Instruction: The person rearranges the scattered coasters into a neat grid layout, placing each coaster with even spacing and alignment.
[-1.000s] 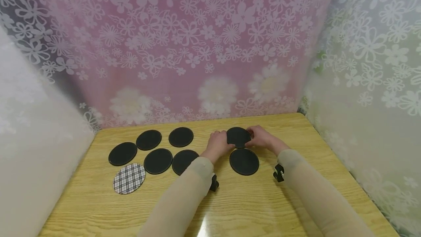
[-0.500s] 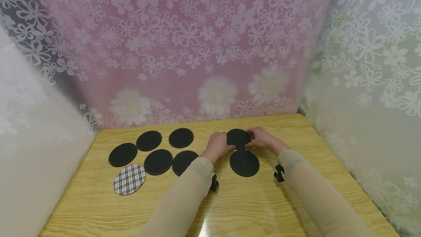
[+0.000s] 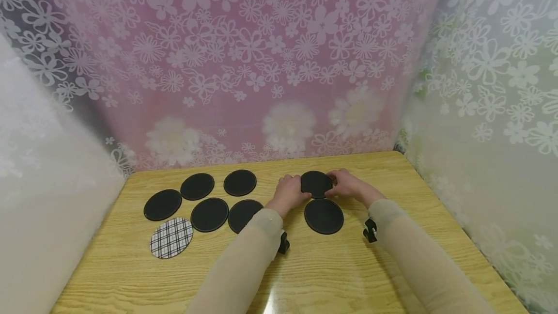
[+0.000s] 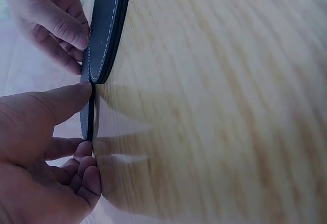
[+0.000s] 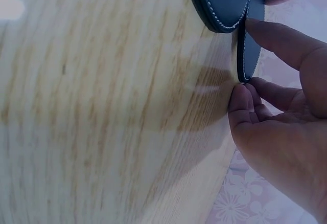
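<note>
Fingers (image 4: 66,147) of the left hand (image 3: 289,192) and right hand (image 3: 348,184) grip a black disc (image 3: 316,184) by opposite edges.

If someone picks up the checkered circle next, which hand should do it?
Probably the left hand: the checkered circle lies off to that side, and the right hand is farther away. Both hold the same black circle, so the left would need to let go first.
</note>
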The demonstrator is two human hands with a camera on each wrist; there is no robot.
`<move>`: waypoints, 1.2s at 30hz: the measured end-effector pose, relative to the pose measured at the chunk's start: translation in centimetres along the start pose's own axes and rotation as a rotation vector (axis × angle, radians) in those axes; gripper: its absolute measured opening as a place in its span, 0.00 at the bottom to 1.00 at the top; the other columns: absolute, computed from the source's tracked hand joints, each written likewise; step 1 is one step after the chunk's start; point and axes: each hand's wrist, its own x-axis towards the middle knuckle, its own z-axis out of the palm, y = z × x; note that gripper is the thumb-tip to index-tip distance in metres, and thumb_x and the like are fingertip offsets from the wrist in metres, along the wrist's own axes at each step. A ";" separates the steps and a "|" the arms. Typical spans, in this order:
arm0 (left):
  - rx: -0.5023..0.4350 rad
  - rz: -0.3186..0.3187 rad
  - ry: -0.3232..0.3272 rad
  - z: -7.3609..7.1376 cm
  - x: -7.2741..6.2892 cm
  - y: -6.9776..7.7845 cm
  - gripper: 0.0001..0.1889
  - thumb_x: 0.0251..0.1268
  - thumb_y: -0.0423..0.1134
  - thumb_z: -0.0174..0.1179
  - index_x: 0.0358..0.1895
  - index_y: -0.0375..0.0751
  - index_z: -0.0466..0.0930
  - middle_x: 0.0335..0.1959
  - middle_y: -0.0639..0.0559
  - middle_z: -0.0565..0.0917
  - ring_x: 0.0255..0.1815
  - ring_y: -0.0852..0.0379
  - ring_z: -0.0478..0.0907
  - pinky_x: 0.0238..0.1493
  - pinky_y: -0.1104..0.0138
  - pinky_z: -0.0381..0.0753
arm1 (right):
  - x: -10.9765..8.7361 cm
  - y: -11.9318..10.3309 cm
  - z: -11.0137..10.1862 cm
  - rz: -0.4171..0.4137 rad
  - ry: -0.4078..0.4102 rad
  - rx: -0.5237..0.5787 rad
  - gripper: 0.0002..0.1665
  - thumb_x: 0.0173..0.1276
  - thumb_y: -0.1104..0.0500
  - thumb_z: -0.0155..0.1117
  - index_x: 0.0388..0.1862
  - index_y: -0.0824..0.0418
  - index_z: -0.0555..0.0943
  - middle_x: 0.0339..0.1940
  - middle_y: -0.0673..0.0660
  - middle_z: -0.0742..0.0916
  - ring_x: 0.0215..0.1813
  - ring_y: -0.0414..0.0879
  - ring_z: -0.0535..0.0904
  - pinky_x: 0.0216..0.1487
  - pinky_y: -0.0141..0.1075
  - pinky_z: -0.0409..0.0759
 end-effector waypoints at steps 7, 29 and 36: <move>0.009 -0.001 -0.005 0.1 0.0 -0.1 0.32 0.78 0.53 0.72 0.73 0.33 0.80 0.64 0.37 0.83 0.68 0.38 0.77 0.71 0.50 0.75 | 0.0 -0.1 0.1 -0.012 -0.003 0.010 0.42 0.74 0.61 0.77 0.78 0.80 0.70 0.71 0.78 0.75 0.71 0.71 0.72 0.71 0.63 0.75; -0.032 -0.001 0.086 -1.3 -3.5 -1.4 0.42 0.78 0.55 0.72 0.85 0.39 0.68 0.77 0.38 0.75 0.77 0.39 0.72 0.76 0.48 0.74 | -1.1 -1.2 2.4 0.049 0.209 -0.139 0.51 0.79 0.48 0.75 0.84 0.77 0.63 0.79 0.82 0.67 0.79 0.81 0.63 0.75 0.71 0.68; -0.030 0.002 0.124 -3.3 -5.9 -2.9 0.42 0.77 0.54 0.73 0.85 0.40 0.67 0.80 0.40 0.73 0.81 0.37 0.67 0.80 0.42 0.67 | -1.9 -3.0 3.1 0.001 0.233 -0.104 0.58 0.80 0.49 0.74 0.89 0.76 0.51 0.86 0.82 0.57 0.85 0.80 0.53 0.78 0.73 0.61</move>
